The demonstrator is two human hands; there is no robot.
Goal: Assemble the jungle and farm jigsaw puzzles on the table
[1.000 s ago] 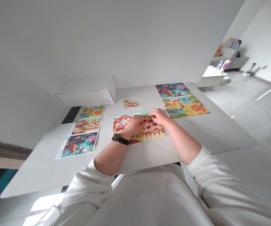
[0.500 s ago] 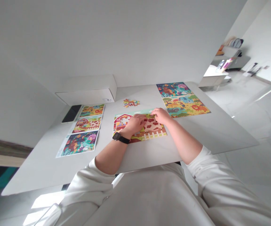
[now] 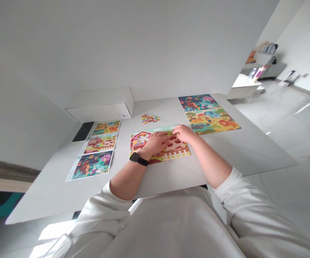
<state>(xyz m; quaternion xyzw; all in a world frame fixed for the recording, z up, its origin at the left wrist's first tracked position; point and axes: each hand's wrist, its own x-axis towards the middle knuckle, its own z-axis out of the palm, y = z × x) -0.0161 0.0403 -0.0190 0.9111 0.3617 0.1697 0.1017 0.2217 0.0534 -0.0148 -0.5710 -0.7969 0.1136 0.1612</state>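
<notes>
A farm jigsaw puzzle (image 3: 177, 145) lies on the table in front of me, with a red barn at its left and a brown-spotted cow and white fence at its right. A pale, piece-shaped gap shows in the barn area. My left hand (image 3: 159, 142), with a black watch on the wrist, rests flat across the puzzle's middle, fingers stretched to the right. Near the top edge, my right hand (image 3: 184, 133) has its fingers bent together, tips down on the puzzle; anything under them is hidden. Beyond the puzzle sits a small pile of loose puzzle pieces (image 3: 150, 118).
Two finished-looking puzzles, a dark night scene (image 3: 199, 102) and a yellow safari scene (image 3: 211, 121), lie at the right. Printed picture sheets (image 3: 93, 165) and a black phone (image 3: 83, 132) lie at the left. A white box (image 3: 98, 111) stands against the wall.
My left hand's fingers have stretched slightly farther right over the cow. The right hand stays near the puzzle's top edge. The view has shifted very slightly.
</notes>
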